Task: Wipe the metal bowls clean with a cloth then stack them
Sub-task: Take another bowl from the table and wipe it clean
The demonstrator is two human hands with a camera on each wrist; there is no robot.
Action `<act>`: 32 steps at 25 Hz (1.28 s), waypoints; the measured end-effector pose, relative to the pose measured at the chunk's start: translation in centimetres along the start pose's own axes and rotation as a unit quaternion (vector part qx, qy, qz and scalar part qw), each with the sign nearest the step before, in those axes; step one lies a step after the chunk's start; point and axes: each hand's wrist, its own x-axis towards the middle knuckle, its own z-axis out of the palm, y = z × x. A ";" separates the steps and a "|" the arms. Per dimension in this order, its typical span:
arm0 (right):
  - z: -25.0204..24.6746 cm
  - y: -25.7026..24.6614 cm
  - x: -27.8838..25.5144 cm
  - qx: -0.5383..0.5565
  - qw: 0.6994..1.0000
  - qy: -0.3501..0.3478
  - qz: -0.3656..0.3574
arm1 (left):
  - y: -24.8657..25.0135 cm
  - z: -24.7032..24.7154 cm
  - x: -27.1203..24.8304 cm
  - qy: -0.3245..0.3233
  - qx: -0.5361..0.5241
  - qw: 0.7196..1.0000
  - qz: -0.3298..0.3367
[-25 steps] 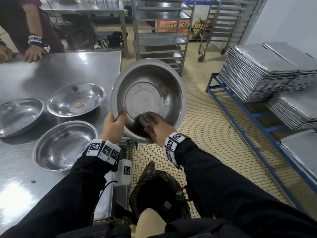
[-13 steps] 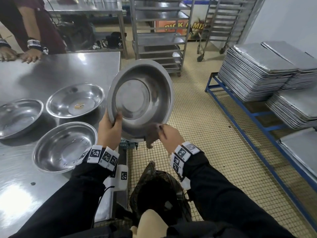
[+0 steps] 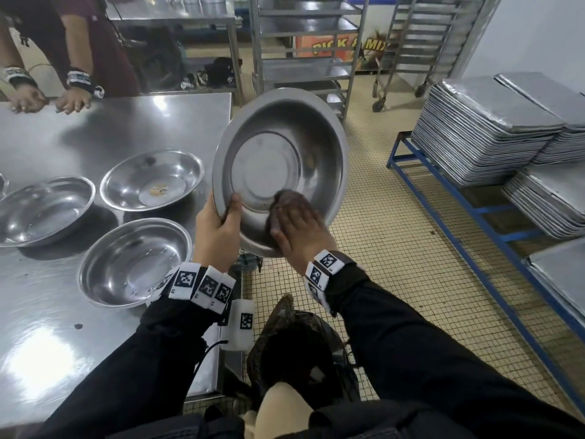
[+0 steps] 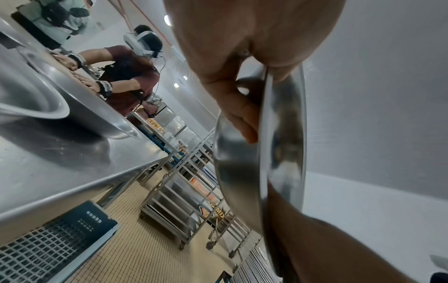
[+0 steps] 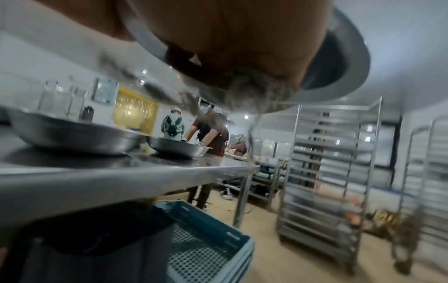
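Observation:
I hold a metal bowl (image 3: 281,160) tilted up on edge, off the table's right side, with its inside toward me. My left hand (image 3: 218,229) grips its lower left rim, thumb inside; in the left wrist view the fingers (image 4: 232,103) curl behind the bowl (image 4: 286,137). My right hand (image 3: 297,226) holds a dark cloth (image 3: 285,199) and presses it on the lower inside wall. The right wrist view shows the cloth (image 5: 254,93) bunched under the palm against the bowl (image 5: 344,57). Three more bowls (image 3: 152,179) (image 3: 47,210) (image 3: 136,261) sit upright on the steel table (image 3: 126,122).
Another person's hands (image 3: 72,99) rest on the table's far edge. Stacks of metal trays (image 3: 490,128) lie on a blue rack at the right. Wheeled shelf racks (image 3: 304,42) stand behind. A dark bag (image 3: 300,343) sits at my feet, and a blue crate (image 5: 206,239) under the table.
The right hand drew the cloth down to the bowl's lower rim, then came back up onto the inside wall. The left hand turned the bowl slightly.

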 end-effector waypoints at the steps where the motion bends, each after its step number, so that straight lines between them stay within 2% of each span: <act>1: -0.2 0.7 -0.1 -0.020 0.999 0.005 0.034 | -0.1 -0.1 -0.1 0.008 0.002 1.000 -0.001; 3: 0.2 1.0 -1.2 -0.006 0.996 0.059 0.063 | -0.4 0.0 -0.3 0.015 0.000 1.000 -0.005; 6: 1.5 -2.3 -3.2 0.143 0.978 0.150 0.004 | -0.4 0.4 -0.6 0.030 -0.014 0.999 -0.005; 9: 1.3 -4.9 -3.1 0.265 0.954 0.140 -0.025 | 0.2 0.7 -1.0 0.045 -0.029 0.999 0.001; 10: 0.8 -4.8 -2.6 0.254 0.960 0.120 -0.017 | 0.3 0.7 -1.1 0.044 -0.031 0.999 0.001; 13: -0.2 -1.8 -0.9 0.088 0.994 0.051 0.036 | 0.3 0.3 -1.0 0.032 -0.036 0.999 -0.008; 15: -0.5 0.8 -0.1 0.030 0.994 0.016 0.107 | 0.1 0.3 -0.9 0.027 -0.033 0.999 -0.014; 17: -0.4 2.4 0.3 0.051 0.984 0.065 0.161 | 0.0 0.6 -0.9 0.028 -0.048 0.998 -0.027; 19: 0.0 2.8 0.3 0.140 0.951 0.207 0.184 | -0.1 0.7 -0.9 0.031 -0.058 0.997 -0.044; 20: -0.1 2.9 0.3 0.198 0.920 0.277 0.193 | -0.1 0.7 -0.9 0.030 -0.063 0.996 -0.055; 21: -0.4 3.3 0.4 0.269 0.885 0.318 0.207 | -0.3 0.5 -0.9 0.028 -0.070 0.995 -0.067; 22: -1.1 3.8 0.5 0.347 0.848 0.330 0.226 | -0.4 0.3 -0.9 0.026 -0.078 0.993 -0.080; 24: -2.7 5.0 0.4 0.479 0.780 0.302 0.265 | -0.9 -0.5 -0.7 0.019 -0.093 0.989 -0.113; 25: -3.4 5.4 0.2 0.496 0.772 0.285 0.275 | -1.1 -0.8 -0.4 0.015 -0.093 0.987 -0.130; 27: -4.1 5.7 -0.1 0.488 0.788 0.260 0.272 | -1.6 -1.5 0.2 0.012 -0.082 0.985 -0.148; 28: -4.1 5.4 -0.3 0.487 0.786 0.264 0.274 | -1.9 -1.7 0.5 0.011 -0.068 0.988 -0.140; 30: -4.1 4.6 -0.5 0.502 0.758 0.293 0.294 | -1.8 -1.7 0.6 -0.001 -0.043 0.993 -0.106; 32: -4.1 3.2 -0.3 0.544 0.709 0.318 0.317 | -1.4 -1.1 0.0 -0.024 -0.045 0.995 -0.082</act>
